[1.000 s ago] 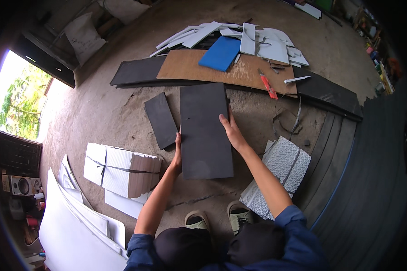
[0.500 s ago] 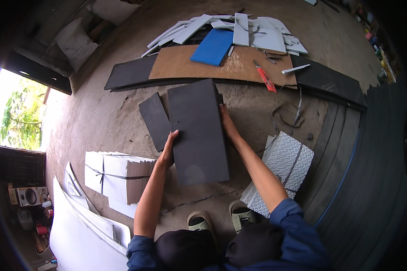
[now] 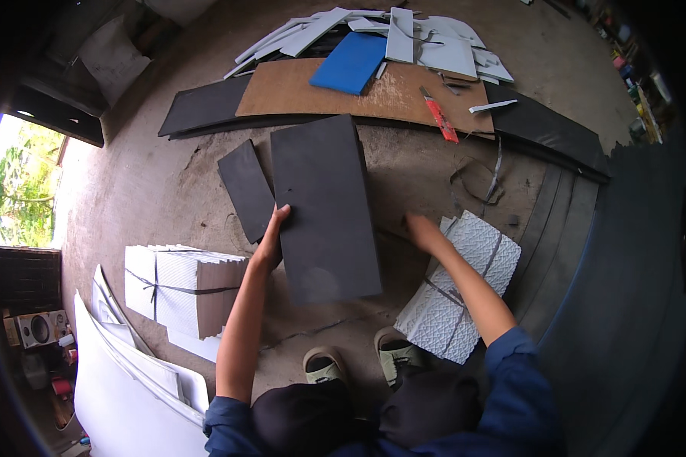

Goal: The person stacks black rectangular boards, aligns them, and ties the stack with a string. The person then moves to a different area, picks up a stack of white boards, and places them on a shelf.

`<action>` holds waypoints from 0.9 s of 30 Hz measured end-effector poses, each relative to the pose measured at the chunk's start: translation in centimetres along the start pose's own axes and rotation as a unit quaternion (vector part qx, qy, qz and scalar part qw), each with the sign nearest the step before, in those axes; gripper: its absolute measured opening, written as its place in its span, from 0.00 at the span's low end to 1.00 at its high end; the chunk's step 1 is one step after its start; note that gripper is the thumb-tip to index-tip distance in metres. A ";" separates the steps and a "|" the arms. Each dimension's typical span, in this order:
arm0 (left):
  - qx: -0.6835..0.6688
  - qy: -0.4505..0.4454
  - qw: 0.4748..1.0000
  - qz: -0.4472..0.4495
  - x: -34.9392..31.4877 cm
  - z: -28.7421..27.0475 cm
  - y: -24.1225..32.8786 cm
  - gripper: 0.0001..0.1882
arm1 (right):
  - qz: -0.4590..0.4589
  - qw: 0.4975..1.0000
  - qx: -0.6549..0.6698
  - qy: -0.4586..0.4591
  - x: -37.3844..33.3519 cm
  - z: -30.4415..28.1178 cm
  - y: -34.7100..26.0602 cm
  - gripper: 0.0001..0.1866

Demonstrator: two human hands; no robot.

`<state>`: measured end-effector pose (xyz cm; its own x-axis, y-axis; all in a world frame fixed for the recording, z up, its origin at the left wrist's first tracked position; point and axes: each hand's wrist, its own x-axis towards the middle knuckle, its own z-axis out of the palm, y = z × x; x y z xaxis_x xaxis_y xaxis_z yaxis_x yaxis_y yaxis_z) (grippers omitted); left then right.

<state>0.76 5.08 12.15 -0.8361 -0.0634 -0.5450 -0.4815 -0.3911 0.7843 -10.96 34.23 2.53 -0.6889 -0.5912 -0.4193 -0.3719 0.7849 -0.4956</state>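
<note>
A stack of black rectangular sheets (image 3: 324,213) stands in front of me, its broad face toward me. On its left edge my left hand (image 3: 269,242) is closed, the thumb lying on the front face. Behind that hand a smaller black panel (image 3: 247,190) leans at a slant. My right hand (image 3: 421,230) is off the stack, to its right, with the fingers curled. A thin dark strip shows beside those fingertips; whether they grip it is too small to make out. Just below this hand lies a strapped bundle of white textured panels (image 3: 472,286).
Left stands a tied stack of white sheets (image 3: 183,286), with curved white panels (image 3: 129,381) nearer me. Ahead, a brown board (image 3: 282,95) carries a blue panel (image 3: 351,62) and a red utility knife (image 3: 439,118). White offcuts (image 3: 312,36) pile behind; a loose strap (image 3: 495,179) lies right.
My right hand has let go of the stack's right edge and moved right and down, toward the textured bundle. My left hand keeps its hold. The whole view has shifted slightly.
</note>
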 end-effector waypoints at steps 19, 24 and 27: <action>0.175 0.003 0.953 0.247 -1.7 1.8 3.3 0.41 | 0.048 0.995 0.089 -0.018 0.1 -14.6 -7.6 0.17; 0.170 -0.006 0.947 0.273 -1.0 1.8 2.7 0.40 | 0.002 0.941 0.336 -0.032 -0.6 -18.5 -12.9 0.15; 0.161 -0.026 0.943 0.291 -1.0 2.1 2.8 0.40 | -0.021 0.917 0.387 -0.095 -1.5 -17.2 -17.7 0.13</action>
<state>-0.29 6.01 15.52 -0.9911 -0.1326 0.0148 0.0155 -0.0041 0.9999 -14.10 24.38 25.04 -0.5366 -0.6965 -0.4764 0.2076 0.4382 -0.8745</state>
